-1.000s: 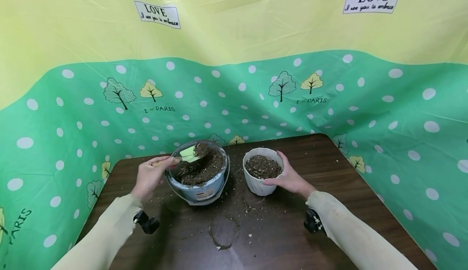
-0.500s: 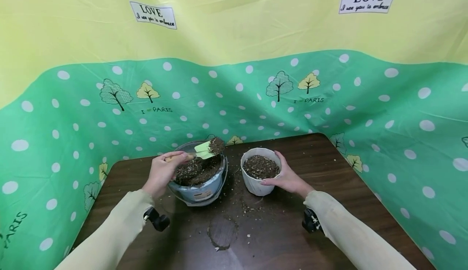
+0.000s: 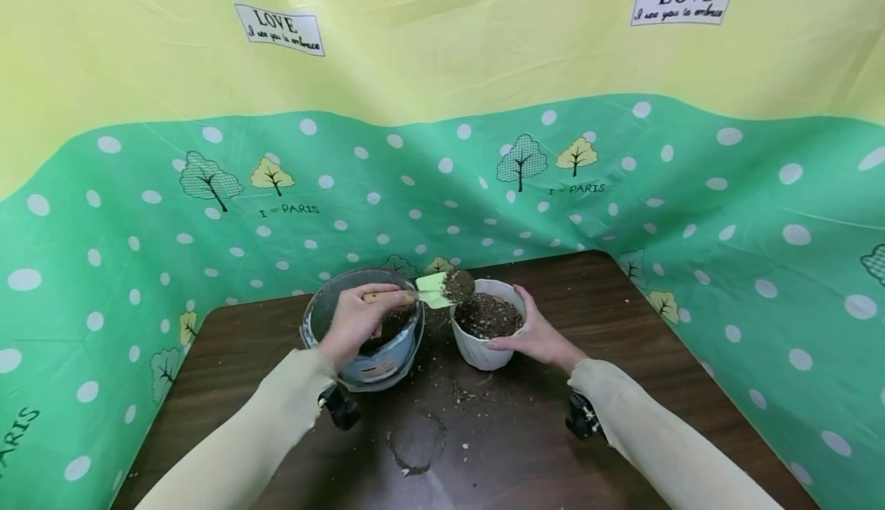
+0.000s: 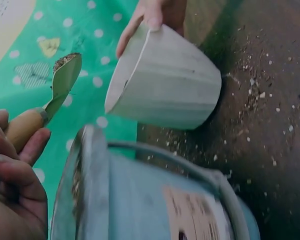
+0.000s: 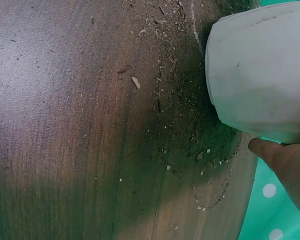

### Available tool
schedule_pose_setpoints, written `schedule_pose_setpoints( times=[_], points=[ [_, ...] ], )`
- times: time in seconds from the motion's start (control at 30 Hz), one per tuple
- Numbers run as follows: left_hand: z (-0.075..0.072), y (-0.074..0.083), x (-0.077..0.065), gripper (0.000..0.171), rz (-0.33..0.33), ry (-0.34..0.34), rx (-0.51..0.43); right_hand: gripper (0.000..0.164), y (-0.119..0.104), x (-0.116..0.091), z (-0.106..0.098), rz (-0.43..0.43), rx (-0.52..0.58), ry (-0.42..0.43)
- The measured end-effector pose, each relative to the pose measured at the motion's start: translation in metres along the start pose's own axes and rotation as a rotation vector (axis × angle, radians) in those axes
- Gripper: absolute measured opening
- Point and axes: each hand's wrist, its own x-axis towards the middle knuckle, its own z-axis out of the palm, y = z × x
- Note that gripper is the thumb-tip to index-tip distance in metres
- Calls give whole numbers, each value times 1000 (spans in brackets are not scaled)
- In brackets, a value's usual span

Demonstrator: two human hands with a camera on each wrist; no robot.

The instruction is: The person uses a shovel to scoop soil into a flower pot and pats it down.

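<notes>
My left hand (image 3: 359, 318) grips the wooden handle of a small green trowel (image 3: 432, 289), passing above the blue bucket (image 3: 376, 372). Dark soil heaps on the trowel's blade, whose tip overlaps the left rim of the white pot (image 3: 484, 352) in the head view. In the left wrist view the trowel (image 4: 65, 85) is raised above the bucket's rim, close to the white pot (image 4: 165, 80). My right hand (image 3: 539, 333) holds that pot by its right side, thumb at the front and fingers behind. Soil fills the pot nearly to its rim.
Crumbs of soil and pale bits lie scattered on the dark wooden table (image 3: 525, 433), with a ring-shaped soil mark (image 3: 417, 442) near the front. A wire handle (image 4: 190, 167) hangs round the bucket. Behind the table hangs a green and yellow curtain (image 3: 387, 164).
My left hand has lifted the loaded trowel out of the bucket and carried it right, up to the pot's rim. My right hand stays on the pot.
</notes>
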Motion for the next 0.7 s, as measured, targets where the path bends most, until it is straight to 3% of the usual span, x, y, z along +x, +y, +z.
schedule_pose_setpoints(
  times=[0.3,0.53,0.7],
  points=[
    [40,3,7,30,0,-62,48,125,1,-1,4,-3,1,-3],
    [52,1,10,30,-8,-38,76,126,-3,1,5,1,5,6],
    [61,2,12,34,22,-82,136,127,-3,1,3,-6,22,19]
  ],
)
